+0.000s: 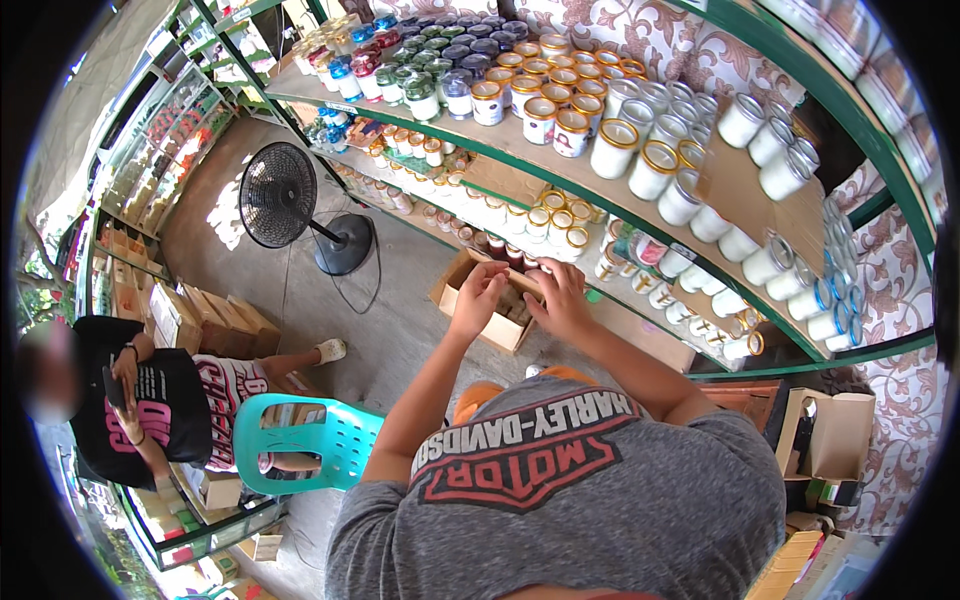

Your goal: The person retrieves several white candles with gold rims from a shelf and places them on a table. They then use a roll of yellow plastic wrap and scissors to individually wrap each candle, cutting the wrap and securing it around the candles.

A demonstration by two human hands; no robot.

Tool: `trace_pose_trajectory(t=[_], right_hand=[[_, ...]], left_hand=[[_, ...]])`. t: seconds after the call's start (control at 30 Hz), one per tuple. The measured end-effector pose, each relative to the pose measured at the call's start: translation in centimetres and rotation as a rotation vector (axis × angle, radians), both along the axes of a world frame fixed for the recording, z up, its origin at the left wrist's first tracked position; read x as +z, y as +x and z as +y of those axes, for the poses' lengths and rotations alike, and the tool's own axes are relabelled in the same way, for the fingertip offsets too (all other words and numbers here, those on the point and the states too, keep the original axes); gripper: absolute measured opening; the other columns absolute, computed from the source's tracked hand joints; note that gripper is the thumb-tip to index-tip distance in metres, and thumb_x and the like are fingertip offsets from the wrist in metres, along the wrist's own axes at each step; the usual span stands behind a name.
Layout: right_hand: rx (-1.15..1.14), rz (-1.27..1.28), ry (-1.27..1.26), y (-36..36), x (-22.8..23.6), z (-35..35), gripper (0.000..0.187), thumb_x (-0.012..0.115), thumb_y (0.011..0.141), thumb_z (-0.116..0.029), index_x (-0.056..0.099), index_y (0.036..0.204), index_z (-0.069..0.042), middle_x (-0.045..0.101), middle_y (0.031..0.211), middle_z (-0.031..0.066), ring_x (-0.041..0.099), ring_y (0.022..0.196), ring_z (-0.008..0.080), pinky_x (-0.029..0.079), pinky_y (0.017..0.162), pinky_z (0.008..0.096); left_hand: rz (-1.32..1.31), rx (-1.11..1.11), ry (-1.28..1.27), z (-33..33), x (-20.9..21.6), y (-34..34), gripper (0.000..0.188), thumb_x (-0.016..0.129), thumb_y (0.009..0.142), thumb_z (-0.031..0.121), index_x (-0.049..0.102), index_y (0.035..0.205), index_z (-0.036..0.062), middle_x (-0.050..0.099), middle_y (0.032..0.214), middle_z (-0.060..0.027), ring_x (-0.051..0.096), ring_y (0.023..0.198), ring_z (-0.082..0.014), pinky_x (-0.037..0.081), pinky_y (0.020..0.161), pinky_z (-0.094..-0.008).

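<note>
My left hand is over the left side of an open cardboard box. Its fingers are curled together, and whatever they may hold is too small to make out. My right hand is over the box's right side, fingers bent and spread apart, thumb pointing in toward the left hand. A gap separates the two hands. Brownish contents in the box show between my wrists, but their kind is unclear. Dark red jar candles stand on a low shelf just beyond my fingertips.
A long upper shelf carries many glass jar candles with gold, silver, blue and green lids. A black pedestal fan stands on the floor at left. Near a turquoise plastic chair, a person holds a phone. Opened cartons are at right.
</note>
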State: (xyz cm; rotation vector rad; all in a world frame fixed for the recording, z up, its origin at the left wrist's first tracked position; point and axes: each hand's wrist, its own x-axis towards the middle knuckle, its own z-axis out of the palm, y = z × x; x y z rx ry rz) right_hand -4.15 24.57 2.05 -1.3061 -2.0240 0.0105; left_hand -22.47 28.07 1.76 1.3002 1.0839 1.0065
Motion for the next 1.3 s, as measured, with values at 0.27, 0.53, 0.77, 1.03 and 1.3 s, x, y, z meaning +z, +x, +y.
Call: trace_pose_trajectory(t=[0.27,0.53,0.77,1.03,1.3], right_hand=[[-0.051,-0.051,-0.073,-5.6,-1.5,9.8,0.037,0.069,0.073,-0.02,0.054,0.104,-0.006,0.049,0.116,0.0116,0.049,0.105,0.0311,0.038,0.09,0.0443],[-0.329,0.078,-0.21,-15.5,-7.6,16.1,0.037,0.068,0.075,-0.02,0.054,0.104,-0.003,0.053,0.109,0.014,0.051,0.103,0.0336,0.044,0.086,0.0454],[-0.481,0.113,-0.418,-19.1,-10.9,18.1,0.035,0.068,0.077,-0.022,0.053,0.103,-0.004,0.051,0.107,0.0149,0.05,0.104,0.0351,0.044,0.089,0.0451],[-0.709,-0.084,-0.23,-11.8,-20.0,24.4,0.049,0.063,0.083,-0.024,0.047,0.125,-0.003,0.047,0.126,0.0162,0.048,0.117,0.0343,0.04,0.098,0.0457],[-0.82,-0.389,-0.088,-7.9,-26.0,29.8,0.058,0.045,0.093,-0.044,0.044,0.134,-0.003,0.044,0.138,0.0174,0.039,0.13,0.0327,0.028,0.11,0.0457]], left_hand=[[0.071,-0.228,0.053,11.2,-2.8,-3.3,0.024,0.054,0.092,0.012,0.057,0.112,-0.002,0.065,0.1,-0.0083,0.061,0.083,-0.0132,0.051,0.073,-0.0267],[0.333,-0.66,0.189,22.2,-4.9,-12.5,0.029,0.055,0.089,0.014,0.059,0.115,0.0009,0.064,0.107,-0.0144,0.064,0.095,-0.0237,0.05,0.083,-0.0327],[0.565,-0.872,0.392,28.6,-10.6,-13.8,0.038,0.058,0.085,0.02,0.058,0.118,0.0019,0.059,0.117,-0.0191,0.058,0.11,-0.0321,0.046,0.093,-0.0387],[0.713,-0.62,0.698,38.0,-18.2,-7.0,0.046,0.056,0.087,0.027,0.052,0.126,0.0043,0.049,0.133,-0.0175,0.046,0.123,-0.0345,0.037,0.103,-0.0438],[0.817,-0.35,1.132,39.8,-26.6,-5.0,0.057,0.046,0.095,0.037,0.04,0.138,0.0005,0.037,0.145,-0.0197,0.035,0.135,-0.034,0.03,0.109,-0.0472]])
